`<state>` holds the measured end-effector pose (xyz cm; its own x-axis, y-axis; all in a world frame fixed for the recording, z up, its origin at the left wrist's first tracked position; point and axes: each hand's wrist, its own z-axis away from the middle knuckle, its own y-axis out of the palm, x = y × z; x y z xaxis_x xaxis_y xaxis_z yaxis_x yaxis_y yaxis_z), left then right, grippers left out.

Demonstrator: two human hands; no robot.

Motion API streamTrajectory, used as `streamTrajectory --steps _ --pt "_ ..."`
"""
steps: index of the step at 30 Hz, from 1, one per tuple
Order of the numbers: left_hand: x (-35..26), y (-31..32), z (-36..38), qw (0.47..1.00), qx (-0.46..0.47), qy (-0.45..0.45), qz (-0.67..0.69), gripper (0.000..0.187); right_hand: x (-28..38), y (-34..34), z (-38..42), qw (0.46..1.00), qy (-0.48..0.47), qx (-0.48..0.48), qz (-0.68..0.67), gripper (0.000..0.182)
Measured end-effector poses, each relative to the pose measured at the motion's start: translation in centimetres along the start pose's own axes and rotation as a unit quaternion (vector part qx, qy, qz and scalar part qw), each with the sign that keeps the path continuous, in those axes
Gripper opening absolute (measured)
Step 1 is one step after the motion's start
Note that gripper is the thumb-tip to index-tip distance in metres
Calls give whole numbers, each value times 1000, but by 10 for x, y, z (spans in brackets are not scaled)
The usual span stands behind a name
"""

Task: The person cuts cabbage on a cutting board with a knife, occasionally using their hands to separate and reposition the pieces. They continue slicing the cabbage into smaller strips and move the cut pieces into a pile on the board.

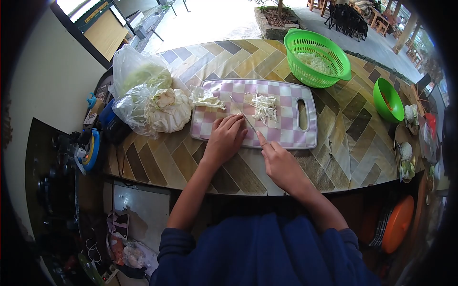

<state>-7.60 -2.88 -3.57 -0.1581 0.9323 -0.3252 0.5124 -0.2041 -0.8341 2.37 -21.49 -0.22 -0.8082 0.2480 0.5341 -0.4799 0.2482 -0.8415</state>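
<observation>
My right hand (281,164) is closed round the handle of a knife (250,125), whose blade points up and left over the checked cutting board (286,135). Left of the blade, my left hand (225,139) has its fingers bent and pressed together on the board. They press on a bit of cabbage, mostly hidden beneath them. Shredded cabbage (265,107) lies in a small heap right of the knife. Loose cabbage leaves (206,97) rest at the board's left edge, beside a cut cabbage head (168,112).
A clear plastic bag (138,71) with pale green contents stands behind the cabbage head. At the back right is a green colander (329,80) holding shreds. A green bowl (389,107) and plates with vegetables (406,162) sit along the table's right edge.
</observation>
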Motion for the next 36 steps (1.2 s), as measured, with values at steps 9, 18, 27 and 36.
streamTrajectory --steps 9,18,27,36 --pt "1 4 4 1000 -13 -17 21 29 11 22 -25 997 20 3 69 69" --pt "2 1 3 1000 -16 -11 18 29 -13 -5 -43 991 -6 -21 -128 54" --pt "4 -3 2 999 -5 -16 34 30 -6 1 -11 998 -12 -9 -57 56" --pt "8 1 5 999 -7 -25 40 32 22 20 -38 991 39 23 124 66"
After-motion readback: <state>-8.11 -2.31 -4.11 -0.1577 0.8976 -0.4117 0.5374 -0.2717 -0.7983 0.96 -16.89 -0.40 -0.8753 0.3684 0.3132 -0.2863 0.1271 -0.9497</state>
